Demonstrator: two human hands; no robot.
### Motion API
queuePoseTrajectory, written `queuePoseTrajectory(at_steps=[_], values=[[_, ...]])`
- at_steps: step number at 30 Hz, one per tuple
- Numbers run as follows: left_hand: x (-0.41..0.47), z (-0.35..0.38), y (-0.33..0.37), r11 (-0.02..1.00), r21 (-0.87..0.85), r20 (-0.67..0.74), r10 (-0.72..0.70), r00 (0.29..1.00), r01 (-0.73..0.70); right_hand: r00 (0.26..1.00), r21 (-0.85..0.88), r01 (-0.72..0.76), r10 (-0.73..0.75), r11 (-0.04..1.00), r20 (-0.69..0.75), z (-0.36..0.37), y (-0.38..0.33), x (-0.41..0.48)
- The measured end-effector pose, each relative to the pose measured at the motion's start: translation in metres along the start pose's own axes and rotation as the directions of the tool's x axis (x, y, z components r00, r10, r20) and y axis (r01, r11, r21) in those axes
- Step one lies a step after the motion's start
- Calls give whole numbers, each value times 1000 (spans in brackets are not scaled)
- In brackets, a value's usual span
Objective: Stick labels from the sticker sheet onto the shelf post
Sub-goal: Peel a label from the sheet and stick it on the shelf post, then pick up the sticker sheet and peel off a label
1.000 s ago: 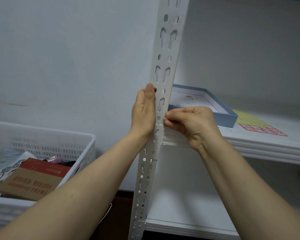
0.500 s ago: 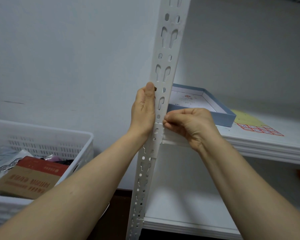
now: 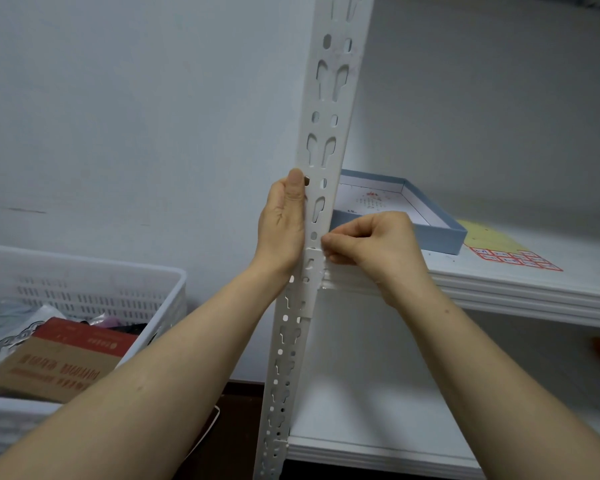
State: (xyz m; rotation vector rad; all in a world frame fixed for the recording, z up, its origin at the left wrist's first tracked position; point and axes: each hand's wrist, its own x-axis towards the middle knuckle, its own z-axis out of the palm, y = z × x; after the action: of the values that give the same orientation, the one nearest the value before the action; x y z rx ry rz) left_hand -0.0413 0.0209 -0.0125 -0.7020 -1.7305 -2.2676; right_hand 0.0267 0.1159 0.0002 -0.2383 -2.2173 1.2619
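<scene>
The shelf post (image 3: 327, 98) ran up the middle of the frame, leaning a bit right. Left hand (image 3: 281, 230) held its left edge, thumb flat along the front and fingers tucked behind. Right hand (image 3: 374, 244) had its fingers curled, with thumb and forefinger pinched at the post's right edge. Couldn't tell if a label was in there, too small. Sticker sheet (image 3: 499, 245) lay flat on the shelf (image 3: 534, 292) at center right, beside a blue box (image 3: 440, 235). White basket (image 3: 84, 263) sat lower left.
</scene>
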Motion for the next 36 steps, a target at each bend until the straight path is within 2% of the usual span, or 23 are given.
queuePoseTrajectory(at_steps=[4, 7, 9, 12, 14, 17, 19, 20, 22, 24, 26, 28, 30, 32, 34, 36], values=[[-1, 0, 2, 1000, 21, -5, 19, 1000, -19, 990, -287, 121, -136, 950, -31, 3, -10, -1], [-2, 1, 3, 1000, 20, -11, 14, 1000, -14, 986, -380, 158, -169, 912, 4, 3, -18, -2], [-2, -1, 3, 1000, 17, -1, 7, 1000, -7, 988, -328, 142, -154, 934, -10, 3, -16, 0], [-2, -1, 4, 1000, 16, 11, -14, 1000, 13, 998, -59, 29, -33, 998, -56, -7, -12, 6], [-2, -1, 4, 999, 23, 6, -36, 999, 36, 995, 34, -11, 14, 999, -95, -20, -10, 14], [0, -5, 7, 993, -35, 50, -108, 993, 110, 988, -19, -5, 2, 1000, -152, -36, -7, 33], [1, -5, 11, 983, -84, 73, -157, 985, 163, 987, -130, 13, -33, 991, -155, -46, -4, 46], [1, -3, 13, 987, -66, 30, -147, 989, 149, 987, -212, 29, -62, 977, -148, -52, -3, 52], [0, 3, 19, 995, 99, -160, -9, 987, 25, 987, -353, 44, -96, 934, -132, -62, -2, 61], [-5, 9, 30, 939, 284, -250, 268, 930, -194, 989, -475, 53, -111, 878, -95, -69, -2, 67], [-11, 17, 39, 813, 392, -149, 518, 842, -430, 992, -531, 76, -115, 844, -42, -71, -2, 69], [-15, 26, 41, 688, 412, 49, 638, 769, -597, 993, -536, 76, -115, 841, -40, -70, -1, 67], [-19, 39, 41, 648, 373, 260, 614, 745, -664, 985, -592, 83, -157, 802, -74, -70, 1, 66], [-20, 52, 39, 666, 377, 389, 517, 762, -644, 982, -714, 113, -186, 691, -25, -69, 0, 64], [-17, 65, 36, 696, 428, 416, 414, 809, -577, 987, -784, 128, -154, 607, 42, -72, -1, 60], [-12, 77, 38, 734, 477, 397, 310, 864, -483, 983, -757, 156, -171, 634, 60, -81, 3, 61]])
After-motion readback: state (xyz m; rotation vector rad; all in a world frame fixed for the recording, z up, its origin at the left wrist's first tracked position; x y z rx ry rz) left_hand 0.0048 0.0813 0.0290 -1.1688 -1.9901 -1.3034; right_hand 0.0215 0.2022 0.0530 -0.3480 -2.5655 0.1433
